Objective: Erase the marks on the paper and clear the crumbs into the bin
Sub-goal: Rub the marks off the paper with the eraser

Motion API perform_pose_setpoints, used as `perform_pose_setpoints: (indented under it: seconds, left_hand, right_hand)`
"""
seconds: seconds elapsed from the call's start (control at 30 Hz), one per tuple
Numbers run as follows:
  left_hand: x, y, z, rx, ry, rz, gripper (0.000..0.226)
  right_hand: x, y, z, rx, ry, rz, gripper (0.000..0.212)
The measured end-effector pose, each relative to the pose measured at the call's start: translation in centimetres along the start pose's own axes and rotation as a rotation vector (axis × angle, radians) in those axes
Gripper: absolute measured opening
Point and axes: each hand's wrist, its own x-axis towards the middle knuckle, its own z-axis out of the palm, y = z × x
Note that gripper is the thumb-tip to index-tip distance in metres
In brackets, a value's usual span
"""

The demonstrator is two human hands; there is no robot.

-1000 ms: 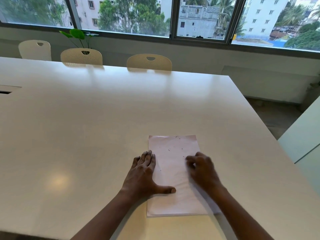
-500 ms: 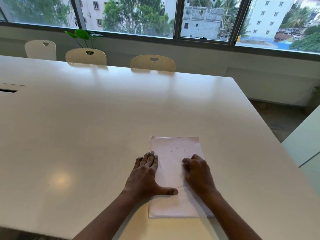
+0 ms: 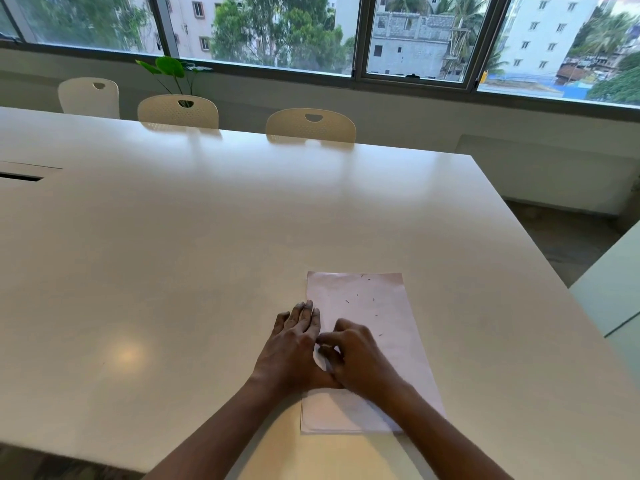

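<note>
Two hands are seen close together on the near half of the paper [image 3: 367, 341]. The left hand [image 3: 294, 348] is laid flat, fingers spread and pointing away, pressed across the sheet's left edge so that part of it rests on the paper and part on the surface [image 3: 173, 254]. The right hand [image 3: 360, 362] is curled just beside it, almost touching, with its fingertips bunched as if pinched on something small; an eraser is presumably held there, but none can be made out, so what is gripped cannot be told.

The paper lies lengthwise on the surface, directly ahead and near the front edge. Several short dark specks [image 3: 348, 301] are scattered over its far half, well beyond the fingers; whether these are crumbs or leftover marks cannot be decided at this size. No clear pencil marks are made out around the hands.

Erasing is judged to be under way or close to finished. Clearing is judged not yet begun: the specks remain spread on the sheet, and no bin is visible anywhere in view. Three chairs [image 3: 311, 124] are lined up along the far side.
</note>
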Motion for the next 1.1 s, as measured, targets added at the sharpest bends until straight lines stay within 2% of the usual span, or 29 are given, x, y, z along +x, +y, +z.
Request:
perform_pose_setpoints:
  seconds: [0.17,0.33,0.37,0.43,0.5,0.67,0.8,0.93,1.1]
  left_hand:
    - [-0.4,0.4,0.0,-0.03,0.013,-0.018,0.161]
    - [0.0,0.0,0.0,0.004,0.006,0.009,0.138]
    - [-0.1,0.1,-0.1,-0.008,0.007,0.002,0.143]
    - [-0.4,0.4,-0.1,-0.035,0.009,-0.019,0.157]
    - [-0.5,0.5,-0.1,-0.037,0.019,-0.024,0.159]
    - [-0.5,0.4,-0.3,-0.029,0.047,-0.014,0.155]
    - [-0.6,0.4,-0.1,-0.025,0.031,-0.018,0.157]
    - [-0.4,0.2,-0.4,-0.067,0.034,-0.015,0.163]
    - [-1.7,1.2,-0.3,-0.06,-0.029,0.017,0.154]
  right_hand:
    - [1.5,3.0,-1.6,-0.099,0.22,0.18,0.016]
    - [-0.8,-0.3,0.0,-0.024,-0.019,-0.022,0.014]
    - [-0.7,0.4,-0.4,-0.021,-0.007,0.0,0.014]
    - [-0.2,2.5,-1.4,-0.019,0.122,0.12,0.015]
    - [-0.2,3.7,-1.8,-0.065,0.235,0.21,0.014]
    - [-1.6,2.2,-0.6,-0.073,0.159,0.136,0.016]
    - [-1.5,2.9,-0.9,0.005,0.215,0.169,0.017]
    - [-1.8,2.6,-0.5,-0.031,0.209,0.156,0.017]
    - [-1.8,2.7,-0.5,-0.036,0.221,0.149,0.017]
